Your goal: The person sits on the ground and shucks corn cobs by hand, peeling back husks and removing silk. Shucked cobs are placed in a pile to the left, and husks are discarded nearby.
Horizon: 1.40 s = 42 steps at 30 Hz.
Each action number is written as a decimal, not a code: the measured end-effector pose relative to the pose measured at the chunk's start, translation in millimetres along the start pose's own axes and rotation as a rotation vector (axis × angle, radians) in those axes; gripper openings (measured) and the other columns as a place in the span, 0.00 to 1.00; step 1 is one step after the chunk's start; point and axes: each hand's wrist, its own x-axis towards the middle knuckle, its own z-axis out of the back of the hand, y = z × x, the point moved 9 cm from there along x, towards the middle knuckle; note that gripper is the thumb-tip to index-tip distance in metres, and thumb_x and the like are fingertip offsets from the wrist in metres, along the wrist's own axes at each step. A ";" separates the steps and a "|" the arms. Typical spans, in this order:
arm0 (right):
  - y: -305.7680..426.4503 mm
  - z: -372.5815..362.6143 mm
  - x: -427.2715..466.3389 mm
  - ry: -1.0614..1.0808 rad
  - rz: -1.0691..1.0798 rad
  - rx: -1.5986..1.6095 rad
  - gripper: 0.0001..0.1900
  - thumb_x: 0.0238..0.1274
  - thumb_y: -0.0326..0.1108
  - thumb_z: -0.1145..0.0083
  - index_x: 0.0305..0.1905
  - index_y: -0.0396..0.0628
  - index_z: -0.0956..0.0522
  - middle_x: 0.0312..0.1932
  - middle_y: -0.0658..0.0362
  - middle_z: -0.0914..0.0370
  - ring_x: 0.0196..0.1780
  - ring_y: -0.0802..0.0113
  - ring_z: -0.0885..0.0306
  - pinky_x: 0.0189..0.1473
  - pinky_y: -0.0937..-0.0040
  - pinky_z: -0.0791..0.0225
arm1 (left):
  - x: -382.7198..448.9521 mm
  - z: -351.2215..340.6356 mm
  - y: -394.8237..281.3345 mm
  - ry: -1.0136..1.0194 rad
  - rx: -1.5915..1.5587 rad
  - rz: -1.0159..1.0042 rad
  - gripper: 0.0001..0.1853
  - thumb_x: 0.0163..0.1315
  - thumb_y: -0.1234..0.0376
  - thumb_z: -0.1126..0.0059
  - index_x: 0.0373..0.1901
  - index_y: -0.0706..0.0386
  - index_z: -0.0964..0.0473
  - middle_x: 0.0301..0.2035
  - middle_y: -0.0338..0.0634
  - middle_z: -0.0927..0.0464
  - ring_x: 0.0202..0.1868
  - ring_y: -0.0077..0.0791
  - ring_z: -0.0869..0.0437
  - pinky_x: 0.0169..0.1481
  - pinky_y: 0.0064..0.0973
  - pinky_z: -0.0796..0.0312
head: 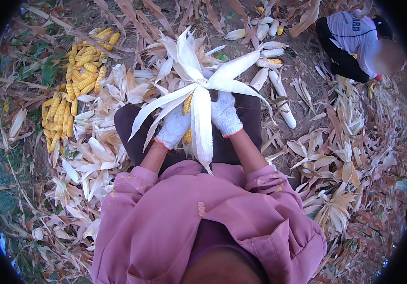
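Observation:
A partly husked ear of corn (pixel 187 103) is in front of me, its pale husk leaves (pixel 202 124) spread out like a star. My left hand (pixel 175 126), in a white knit glove with an orange cuff, is closed around the yellow cob. My right hand (pixel 226 113), gloved the same way, grips the husk near its base; the leaves cover most of its fingers. One long leaf hangs down between both hands towards my pink jacket (pixel 168 198). Dark trousers (pixel 248 113) cover my bent legs beneath the ear.
Bare yellow cobs (pixel 82 76) lie piled at the far left. Discarded husks (pixel 100 152) cover the ground beside my left leg. Several unhusked ears (pixel 281 99) are scattered ahead to the right. Another person (pixel 352 39) crouches at the upper right. Dry stalks (pixel 50 19) cross the upper left.

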 end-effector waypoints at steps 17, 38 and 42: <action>56.5 17.1 3.6 -0.186 0.391 -0.349 0.13 0.54 0.40 0.41 0.40 0.43 0.21 0.39 0.50 0.23 0.44 0.49 0.27 0.45 0.56 0.33 | -3.2 -31.1 24.4 0.052 -0.432 0.173 0.30 0.59 0.59 0.40 0.58 0.68 0.35 0.39 0.47 0.23 0.36 0.26 0.20 0.40 0.24 0.25; -33.0 -14.6 2.8 -0.406 -0.752 1.092 0.17 0.69 0.47 0.50 0.38 0.41 0.24 0.27 0.61 0.26 0.28 0.73 0.28 0.29 0.73 0.34 | -12.0 -33.6 -13.2 0.081 -0.878 0.333 0.28 0.58 0.64 0.39 0.58 0.63 0.36 0.35 0.46 0.24 0.28 0.29 0.18 0.30 0.25 0.23; -42.6 -29.6 7.2 -0.294 -0.818 1.411 0.15 0.75 0.44 0.58 0.31 0.51 0.30 0.20 0.67 0.34 0.17 0.78 0.43 0.17 0.81 0.46 | -14.9 -41.8 -5.0 0.081 -0.997 0.330 0.27 0.59 0.65 0.40 0.59 0.62 0.35 0.36 0.46 0.24 0.30 0.30 0.18 0.32 0.26 0.22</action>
